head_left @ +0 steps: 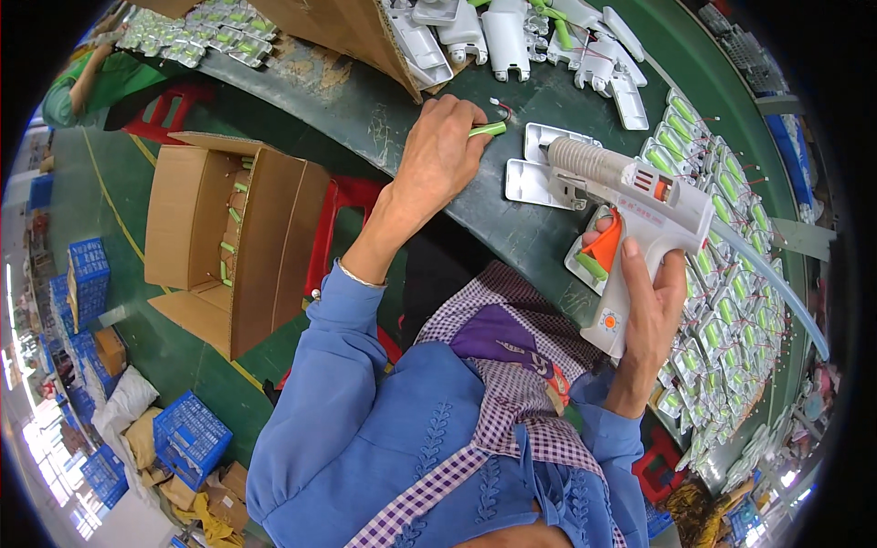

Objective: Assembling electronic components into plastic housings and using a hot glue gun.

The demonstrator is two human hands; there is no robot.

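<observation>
My left hand (443, 151) is closed around a small green battery cell (488, 130) with thin red and white wires, held over the dark green table (365, 105). My right hand (644, 301) grips a white glue gun (630, 196) with an orange trigger, its nozzle pointing left over two flat white plastic covers (541, 164). Another white cover with a green cell (589, 265) lies just under the gun's trigger.
Rows of white covers fitted with green cells (731, 301) fill the table's right side. White plastic housings (512, 32) pile at the back by a cardboard flap. An open cardboard box (228, 247) and blue crates (187, 438) stand on the floor at left. Another person (87, 87) sits far left.
</observation>
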